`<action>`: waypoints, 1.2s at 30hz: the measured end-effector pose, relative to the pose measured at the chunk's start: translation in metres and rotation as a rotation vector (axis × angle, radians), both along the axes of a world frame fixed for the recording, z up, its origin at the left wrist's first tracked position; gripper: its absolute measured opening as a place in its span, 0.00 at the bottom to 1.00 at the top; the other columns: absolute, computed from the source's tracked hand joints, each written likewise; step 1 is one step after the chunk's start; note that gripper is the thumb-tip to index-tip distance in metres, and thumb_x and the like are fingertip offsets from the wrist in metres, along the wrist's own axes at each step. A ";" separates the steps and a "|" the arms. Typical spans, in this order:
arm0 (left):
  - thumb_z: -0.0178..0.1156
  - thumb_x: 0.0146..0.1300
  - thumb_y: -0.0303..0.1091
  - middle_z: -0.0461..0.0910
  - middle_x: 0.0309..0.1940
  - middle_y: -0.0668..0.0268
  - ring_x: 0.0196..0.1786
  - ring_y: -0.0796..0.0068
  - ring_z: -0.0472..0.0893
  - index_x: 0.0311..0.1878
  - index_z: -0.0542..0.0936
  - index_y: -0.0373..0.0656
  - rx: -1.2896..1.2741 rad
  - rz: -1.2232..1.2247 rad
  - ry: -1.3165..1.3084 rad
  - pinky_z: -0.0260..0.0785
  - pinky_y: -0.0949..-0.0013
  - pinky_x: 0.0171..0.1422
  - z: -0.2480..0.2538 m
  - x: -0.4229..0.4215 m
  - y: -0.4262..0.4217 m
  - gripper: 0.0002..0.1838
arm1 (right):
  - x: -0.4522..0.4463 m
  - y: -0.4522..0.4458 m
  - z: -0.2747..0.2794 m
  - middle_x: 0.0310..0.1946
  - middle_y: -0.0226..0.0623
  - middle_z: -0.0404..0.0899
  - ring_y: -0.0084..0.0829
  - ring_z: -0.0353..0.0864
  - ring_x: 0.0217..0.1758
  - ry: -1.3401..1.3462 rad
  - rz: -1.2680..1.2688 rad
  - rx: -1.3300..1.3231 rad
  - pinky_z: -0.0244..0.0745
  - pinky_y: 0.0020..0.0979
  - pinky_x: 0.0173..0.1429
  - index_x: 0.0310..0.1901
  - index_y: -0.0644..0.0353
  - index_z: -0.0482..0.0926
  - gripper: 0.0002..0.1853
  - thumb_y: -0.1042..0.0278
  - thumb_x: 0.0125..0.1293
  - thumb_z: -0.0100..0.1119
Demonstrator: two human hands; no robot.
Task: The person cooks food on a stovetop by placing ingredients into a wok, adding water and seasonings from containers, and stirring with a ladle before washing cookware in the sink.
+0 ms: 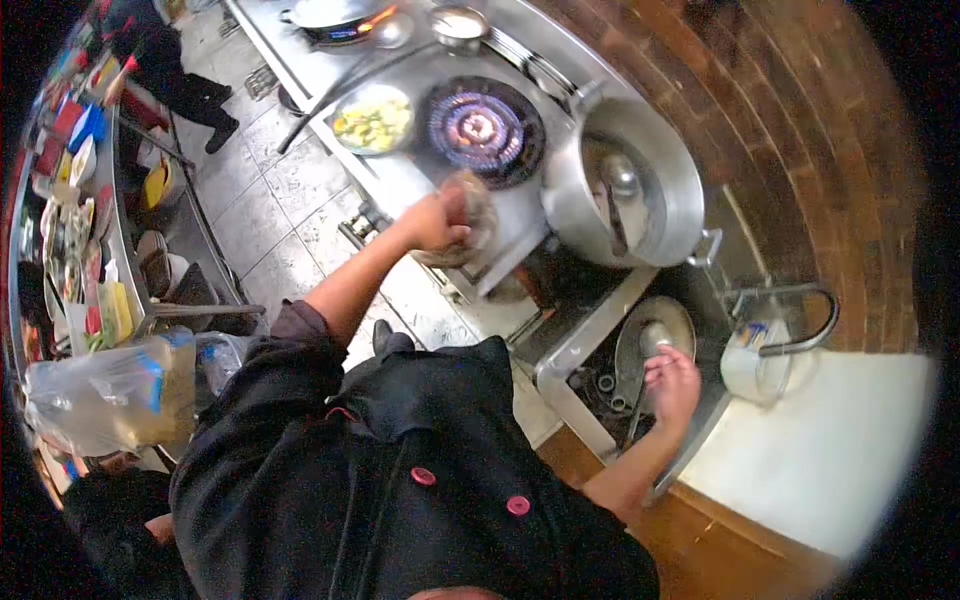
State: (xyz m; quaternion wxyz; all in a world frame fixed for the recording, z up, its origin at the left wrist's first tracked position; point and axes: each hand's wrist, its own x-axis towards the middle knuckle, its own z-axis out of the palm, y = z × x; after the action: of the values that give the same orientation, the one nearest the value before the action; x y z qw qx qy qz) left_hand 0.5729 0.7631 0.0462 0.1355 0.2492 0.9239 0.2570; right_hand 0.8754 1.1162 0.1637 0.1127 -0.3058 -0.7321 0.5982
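Note:
My left hand [440,222] is closed around a crumpled brownish-grey cloth [465,235], blurred by motion, at the front edge of the stove. Over the sink [580,360], my right hand [673,383] has its fingers loosely bent and apart. Below its fingertips lies a round metal pan [683,322] with what looks like a ladle [655,338] in it. Whether the fingertips touch the ladle's handle I cannot tell. Beside the sink stands a large metal pot [570,185] with a ladle [618,215] inside. A lit burner [480,128] glows just beyond my left hand.
A bowl of cut yellow and green food [373,120] sits left of the burner. Farther back are a pan over flame [330,12] and a small metal bowl [459,25]. A faucet [825,315] and clear container [755,360] flank the sink. Another person [165,60] stands behind crowded shelves [155,310].

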 end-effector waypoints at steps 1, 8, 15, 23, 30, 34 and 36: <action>0.61 0.54 0.48 0.79 0.43 0.50 0.47 0.51 0.78 0.59 0.69 0.41 0.046 0.071 -0.018 0.69 0.60 0.54 -0.011 -0.007 -0.008 0.32 | -0.015 -0.030 0.006 0.29 0.38 0.79 0.20 0.73 0.24 0.000 0.089 0.007 0.67 0.19 0.27 0.46 0.66 0.74 0.12 0.69 0.65 0.51; 0.59 0.54 0.44 0.79 0.43 0.49 0.47 0.55 0.79 0.46 0.78 0.37 0.127 0.641 -0.129 0.71 0.62 0.52 -0.105 -0.114 -0.151 0.22 | -0.065 -0.163 -0.028 0.31 0.33 0.80 0.17 0.74 0.25 -0.227 0.317 -0.097 0.69 0.18 0.30 0.48 0.63 0.76 0.12 0.72 0.64 0.53; 0.54 0.54 0.41 0.79 0.43 0.49 0.48 0.57 0.80 0.39 0.81 0.36 0.191 0.946 -0.311 0.71 0.61 0.51 -0.108 -0.193 -0.178 0.18 | -0.099 -0.235 -0.069 0.30 0.33 0.79 0.17 0.73 0.25 -0.316 0.504 -0.146 0.70 0.20 0.32 0.47 0.66 0.76 0.11 0.73 0.64 0.52; 0.57 0.49 0.43 0.81 0.35 0.49 0.40 0.54 0.82 0.30 0.83 0.35 0.055 0.899 -0.241 0.74 0.60 0.44 -0.097 -0.202 -0.171 0.18 | -0.213 -0.290 -0.141 0.31 0.34 0.81 0.21 0.76 0.28 -0.461 0.913 -0.218 0.72 0.24 0.35 0.48 0.66 0.76 0.14 0.69 0.63 0.52; 0.62 0.52 0.39 0.80 0.31 0.45 0.37 0.51 0.81 0.32 0.80 0.31 0.412 1.128 -0.223 0.73 0.57 0.42 -0.105 -0.199 -0.169 0.17 | -0.295 -0.341 -0.141 0.29 0.32 0.78 0.18 0.71 0.23 -0.492 1.036 -0.153 0.69 0.20 0.29 0.47 0.67 0.75 0.13 0.72 0.65 0.48; 0.60 0.52 0.36 0.78 0.32 0.48 0.37 0.57 0.79 0.36 0.75 0.34 0.588 1.037 -0.368 0.71 0.56 0.43 -0.115 -0.195 -0.185 0.15 | -0.315 -0.354 -0.141 0.29 0.32 0.78 0.18 0.72 0.23 -0.504 1.043 -0.071 0.69 0.21 0.28 0.47 0.67 0.75 0.13 0.71 0.64 0.49; 0.58 0.52 0.35 0.78 0.29 0.50 0.34 0.59 0.78 0.36 0.75 0.35 0.731 1.042 -0.340 0.70 0.59 0.38 -0.131 -0.190 -0.193 0.13 | -0.320 -0.361 -0.154 0.29 0.31 0.78 0.18 0.72 0.23 -0.513 1.055 -0.036 0.69 0.21 0.29 0.47 0.67 0.75 0.13 0.71 0.64 0.49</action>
State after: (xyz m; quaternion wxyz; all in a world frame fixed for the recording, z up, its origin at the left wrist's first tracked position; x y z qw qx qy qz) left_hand 0.3828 0.5702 -0.0850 0.0439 -0.2448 0.7427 0.6217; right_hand 0.5553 0.7552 0.0099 -0.3861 -0.0371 -0.7790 0.4927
